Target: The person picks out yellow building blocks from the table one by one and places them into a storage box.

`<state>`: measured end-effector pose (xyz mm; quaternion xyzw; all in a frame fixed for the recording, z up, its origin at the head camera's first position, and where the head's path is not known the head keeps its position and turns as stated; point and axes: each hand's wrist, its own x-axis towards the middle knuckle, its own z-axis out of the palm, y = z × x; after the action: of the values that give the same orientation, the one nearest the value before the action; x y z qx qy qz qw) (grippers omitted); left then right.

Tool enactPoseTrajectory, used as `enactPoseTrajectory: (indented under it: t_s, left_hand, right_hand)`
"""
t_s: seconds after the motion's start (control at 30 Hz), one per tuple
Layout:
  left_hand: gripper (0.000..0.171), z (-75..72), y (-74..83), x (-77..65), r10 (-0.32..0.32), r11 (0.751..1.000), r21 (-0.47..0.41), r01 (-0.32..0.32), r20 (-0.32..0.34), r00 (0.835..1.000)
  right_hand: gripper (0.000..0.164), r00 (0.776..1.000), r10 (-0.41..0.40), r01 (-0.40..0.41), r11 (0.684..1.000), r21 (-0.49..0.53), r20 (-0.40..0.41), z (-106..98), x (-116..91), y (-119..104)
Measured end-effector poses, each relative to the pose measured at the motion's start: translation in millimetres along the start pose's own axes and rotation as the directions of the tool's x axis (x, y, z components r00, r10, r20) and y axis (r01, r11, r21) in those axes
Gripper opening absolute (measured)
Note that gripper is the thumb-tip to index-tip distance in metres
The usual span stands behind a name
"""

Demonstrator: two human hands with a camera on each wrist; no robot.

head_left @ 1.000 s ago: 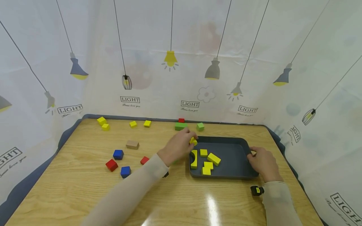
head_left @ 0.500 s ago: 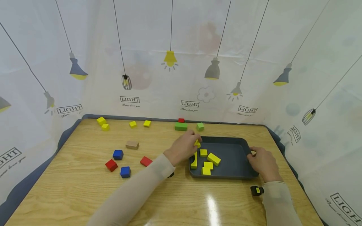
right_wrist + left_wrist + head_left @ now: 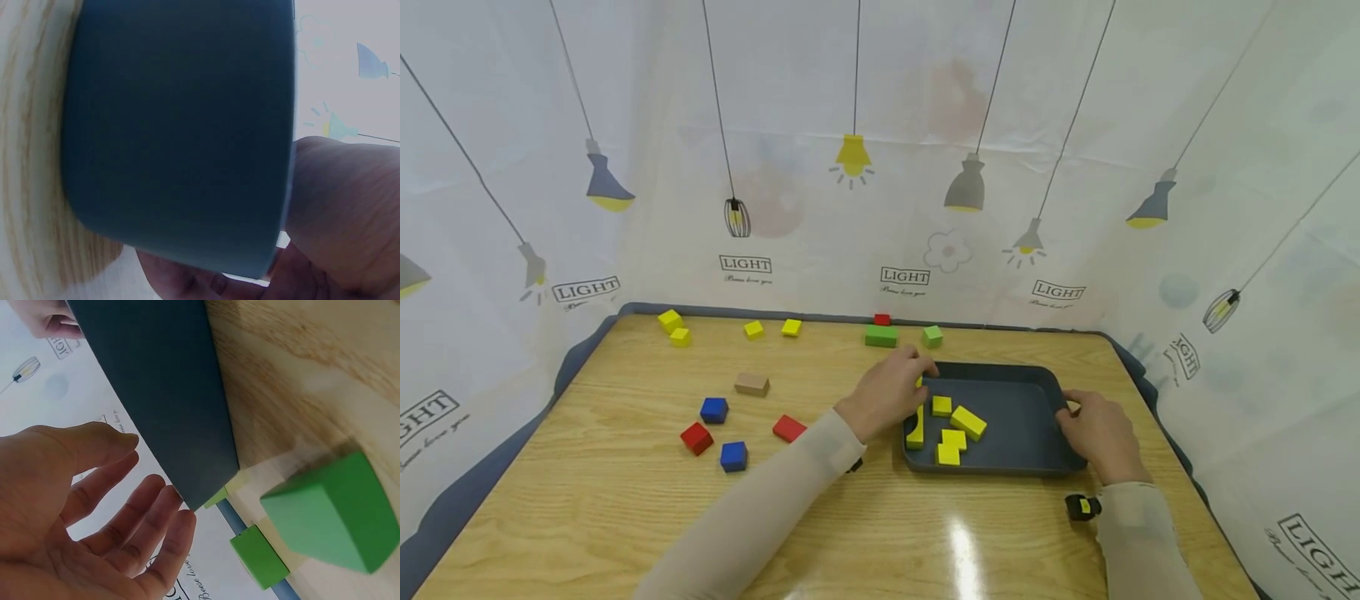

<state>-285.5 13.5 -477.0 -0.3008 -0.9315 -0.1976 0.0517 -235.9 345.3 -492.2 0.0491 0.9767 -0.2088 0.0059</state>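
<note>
A dark grey baking tray [image 3: 1015, 421] lies on the wooden table, holding several yellow blocks [image 3: 967, 422]. A yellow arch block [image 3: 915, 429] leans along its left wall. My left hand [image 3: 883, 392] hangs over the tray's left rim, with a bit of yellow block [image 3: 919, 382] showing beneath it. In the left wrist view, the fingers [image 3: 128, 537] are loosely bent and spread at the rim, with no block visible between them. My right hand [image 3: 1101, 433] grips the tray's right side, thumb over the rim and fingers beneath.
Left of the tray lie blue blocks [image 3: 733, 456], red blocks [image 3: 697, 438] and a brown block [image 3: 752, 383]. Yellow blocks [image 3: 670, 321], a green block [image 3: 881, 336] and a red block [image 3: 882, 319] line the back edge. Another green block [image 3: 334, 512] stands beside the tray.
My left hand has moved right over the tray's rim and lowered a yellow block there, out of its fingers. My right hand has stayed on the tray.
</note>
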Motion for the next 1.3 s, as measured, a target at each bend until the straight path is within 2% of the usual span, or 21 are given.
enactPoseTrajectory:
  t_s: [0.23,0.43,0.6,0.9,1.03,1.3]
  left_hand:
    - [0.028,-4.7,-11.6,-3.3,-0.035,0.999,-0.016,0.034,-0.038,0.999]
    - [0.028,-16.0,-29.0,-7.5,-0.067,0.998,-0.009,0.066,-0.061,0.996]
    - [0.028,-24.8,-45.7,-13.7,-0.118,0.993,0.013,0.120,-0.063,0.991]
    - [0.029,-37.2,-83.9,-24.4,-0.216,0.973,0.067,0.220,-0.068,0.974]
    - [0.030,-44.3,-100.7,-30.0,-0.262,0.961,0.072,0.267,-0.064,0.963]
    - [0.035,-55.9,-127.7,-40.8,-0.335,0.932,0.111,0.345,-0.099,0.937]
  right_hand:
    - [0.048,1.000,-0.005,0.005,1.000,0.005,0.002,0,0,0]
    - [0.048,1.000,-0.008,0.008,1.000,0.002,0.001,1,0,2]
    - [0.048,1.000,-0.017,0.017,1.000,-0.003,0.003,1,0,3]
    - [0.048,1.000,-0.016,0.016,1.000,0.000,0.008,-1,-2,-3]
    - [0.048,1.000,-0.018,0.018,1.000,-0.001,0.009,-1,-3,-3]
    - [0.048,1.000,-0.021,0.021,1.000,-0.001,0.004,0,-2,-1]
